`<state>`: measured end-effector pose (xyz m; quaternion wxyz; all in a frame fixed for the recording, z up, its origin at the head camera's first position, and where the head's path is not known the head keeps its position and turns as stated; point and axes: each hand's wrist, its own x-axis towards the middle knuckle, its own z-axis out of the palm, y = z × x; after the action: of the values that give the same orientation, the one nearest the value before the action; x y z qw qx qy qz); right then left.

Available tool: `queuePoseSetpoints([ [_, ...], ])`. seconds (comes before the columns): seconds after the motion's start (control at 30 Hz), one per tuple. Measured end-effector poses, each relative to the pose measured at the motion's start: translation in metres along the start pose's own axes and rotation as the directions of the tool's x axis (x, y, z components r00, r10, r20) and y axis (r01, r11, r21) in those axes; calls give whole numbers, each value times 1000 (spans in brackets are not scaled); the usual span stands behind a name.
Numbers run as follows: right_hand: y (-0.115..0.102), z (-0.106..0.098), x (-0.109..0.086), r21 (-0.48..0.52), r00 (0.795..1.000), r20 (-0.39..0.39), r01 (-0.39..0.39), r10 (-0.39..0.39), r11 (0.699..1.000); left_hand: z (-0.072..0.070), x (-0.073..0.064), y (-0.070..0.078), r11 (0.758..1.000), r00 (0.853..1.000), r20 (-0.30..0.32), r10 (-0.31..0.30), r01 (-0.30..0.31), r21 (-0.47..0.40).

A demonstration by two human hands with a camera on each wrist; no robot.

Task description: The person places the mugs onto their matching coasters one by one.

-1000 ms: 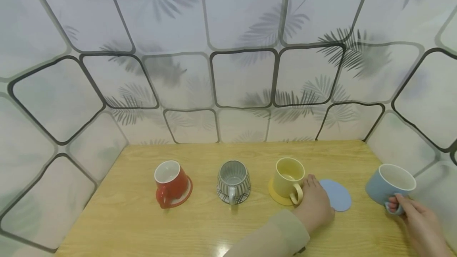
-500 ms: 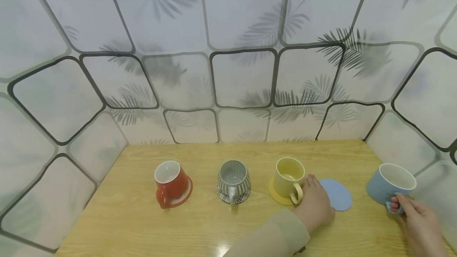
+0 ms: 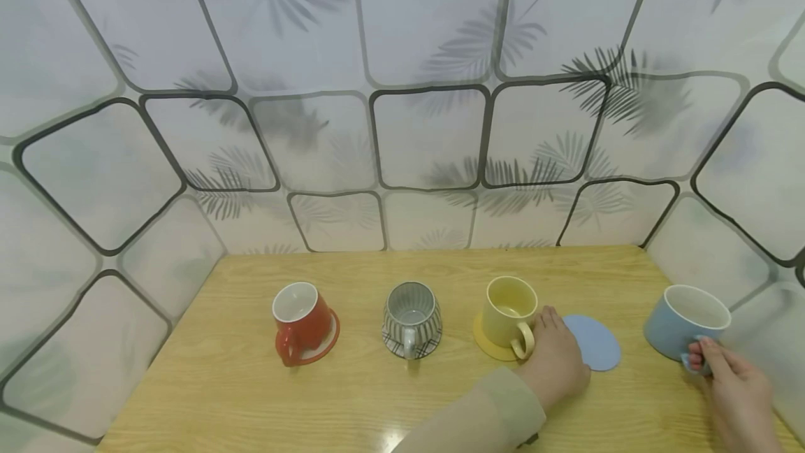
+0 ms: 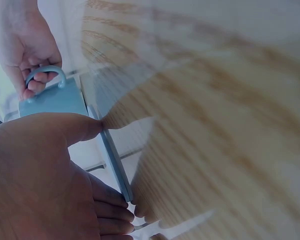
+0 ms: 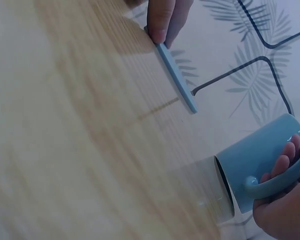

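My left hand rests low over the table, its thumb and fingertips pinching the edge of a flat, round light-blue coaster. In the left wrist view, the coaster shows edge-on between thumb and fingers. At the far right, my right hand holds a light-blue mug by its handle, fingers curled through the loop. Seen from the right wrist, the mug has its base close over the tabletop. Just left of my left hand, a yellow mug stands on a yellow coaster.
Further left on the wooden table, a grey striped mug stands on a checked coaster. A red mug sits on a red-rimmed coaster. A patterned wall covering surrounds the table's back and sides.
The blue mug in my right hand has tipped slightly more upright, its rim shifting a little up and left in the head view. My left hand and the coaster have stayed put.
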<state>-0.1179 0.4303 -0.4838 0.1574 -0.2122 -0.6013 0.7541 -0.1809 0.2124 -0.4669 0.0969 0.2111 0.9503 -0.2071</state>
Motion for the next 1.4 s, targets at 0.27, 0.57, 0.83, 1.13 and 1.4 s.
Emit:
queuePoseSetpoints([
  [0.27,2,5,-1,-5,1000,-3,12,-12,1000,-1,-1,-1,1000,1000,-3,-4,3,-18],
  [0.57,0,12,-10,44,996,53,72,-75,996,1,-1,-1,1000,1000,-2,5,-5,-22],
  [0.83,5,19,-20,257,976,131,136,-174,957,3,-1,0,1000,1000,-4,9,-9,-23],
  [1.13,9,23,-24,305,962,171,156,-215,940,4,-1,2,1000,1000,-11,-4,4,11],
  [1.4,12,28,-26,317,946,202,183,-255,931,3,1,3,1000,1000,28,-14,13,6],
])
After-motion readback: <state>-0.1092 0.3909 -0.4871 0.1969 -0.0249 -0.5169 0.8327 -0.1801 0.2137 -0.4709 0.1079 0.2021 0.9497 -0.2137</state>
